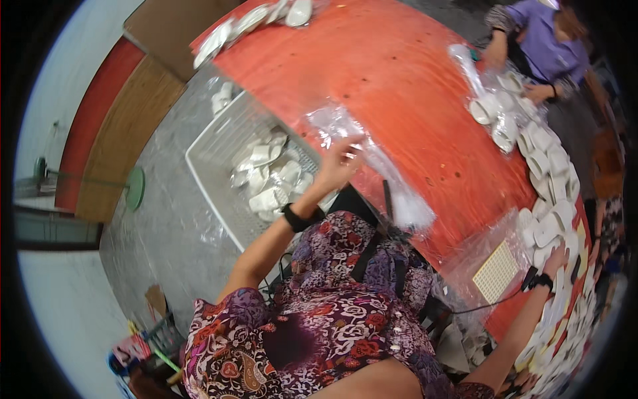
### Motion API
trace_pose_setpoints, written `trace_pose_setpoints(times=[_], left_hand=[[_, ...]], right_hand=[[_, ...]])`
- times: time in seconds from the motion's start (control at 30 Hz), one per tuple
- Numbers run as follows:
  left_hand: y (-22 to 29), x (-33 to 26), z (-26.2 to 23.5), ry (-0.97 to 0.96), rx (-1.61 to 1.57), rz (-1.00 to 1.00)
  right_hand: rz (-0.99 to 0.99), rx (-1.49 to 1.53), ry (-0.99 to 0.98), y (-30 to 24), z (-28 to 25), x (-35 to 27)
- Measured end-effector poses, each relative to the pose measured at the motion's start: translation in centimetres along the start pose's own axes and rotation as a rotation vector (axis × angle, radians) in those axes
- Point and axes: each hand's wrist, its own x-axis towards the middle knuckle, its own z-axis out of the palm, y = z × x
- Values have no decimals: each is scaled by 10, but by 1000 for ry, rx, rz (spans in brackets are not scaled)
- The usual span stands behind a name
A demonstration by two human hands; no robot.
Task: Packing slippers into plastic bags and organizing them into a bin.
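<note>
My left hand point(340, 163) is over the table's near edge, beside a stack of clear plastic bags point(392, 183). Its fingers are loosely bent and apart, slightly blurred, with nothing visible in them. Far to the right, my right hand point(555, 261) reaches with spread fingers onto a heap of white slippers point(553, 226), touching those at its near side. Between that hand and my body lies a yellow gridded sheet point(495, 272) on clear plastic film point(458, 272). Both wrists wear black bands.
Left of the table, a white plastic basket point(211, 193) holds several bagged white slippers point(269, 199). More bagged slippers point(249, 23) lie at the table's far left corner. Across the red table point(399, 86), a person in purple point(548, 43) handles slippers and plastic. A thin dark cable point(485, 307) crosses near my right forearm.
</note>
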Motion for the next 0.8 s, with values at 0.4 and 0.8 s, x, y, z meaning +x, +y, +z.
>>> trace_pose_setpoints(times=[0.4, 0.8], left_hand=[[-200, -362, -369, 347, 679, -750], [-241, -346, -259, 696, -106, -1108]], right_hand=[[-190, -168, -1267, -80, 294, -461], [-737, -910, -1571, 59, 388, -629]])
